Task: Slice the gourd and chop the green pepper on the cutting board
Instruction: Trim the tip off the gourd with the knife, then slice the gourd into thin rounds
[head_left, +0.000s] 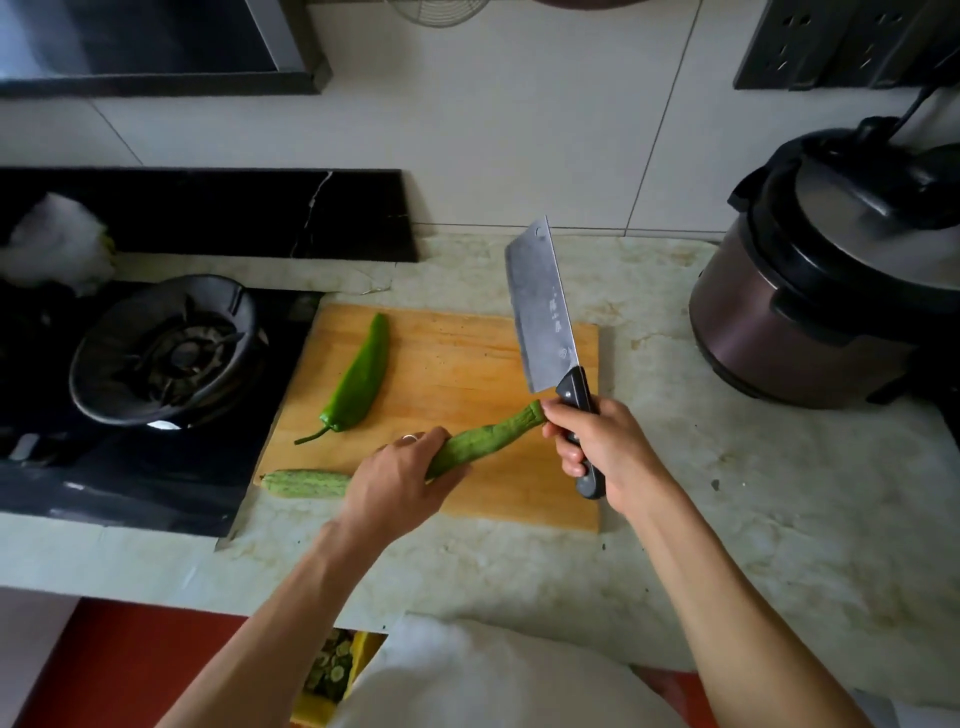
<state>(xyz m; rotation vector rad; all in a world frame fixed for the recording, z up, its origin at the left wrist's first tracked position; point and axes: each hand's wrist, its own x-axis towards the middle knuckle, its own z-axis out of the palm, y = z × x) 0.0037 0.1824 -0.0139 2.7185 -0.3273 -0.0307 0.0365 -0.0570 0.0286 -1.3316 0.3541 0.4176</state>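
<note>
A long, curved green gourd (488, 439) lies across the front of the wooden cutting board (457, 364), its left end sticking out past the board's edge. My left hand (400, 478) grips the gourd around its middle. My right hand (597, 447) holds the black handle of a cleaver (540, 317), whose blade is raised and points away from me, above the gourd's narrow right end. A green pepper (358, 376) lies whole on the left part of the board, stem toward me.
A gas stove (156, 348) with a black burner ring sits left of the board. A dark pressure cooker (831, 280) stands at the right on the pale stone counter (727, 467). A tiled wall runs behind. A yellow bin of vegetable scraps (332, 670) is below the counter edge.
</note>
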